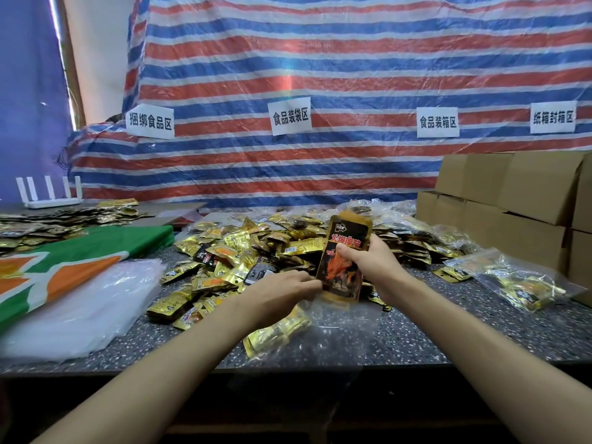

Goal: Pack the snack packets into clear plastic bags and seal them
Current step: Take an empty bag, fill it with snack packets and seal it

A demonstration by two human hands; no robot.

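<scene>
My right hand (368, 262) grips a tall gold and black snack packet (347, 238) upright, its lower end at the mouth of a clear plastic bag (339, 328) that lies on the speckled table (448, 331). Gold packets show inside the bag near its left side. My left hand (282, 291) holds the bag's opening beside the packet, fingers curled on the plastic edge. Behind both hands spreads a big heap of gold snack packets (256, 248).
A stack of empty clear bags (80, 312) lies at the left beside a green and orange cloth (73, 261). A filled clear bag (519, 277) sits at the right, with cardboard boxes (512, 200) behind it. A white router (51, 193) stands far left.
</scene>
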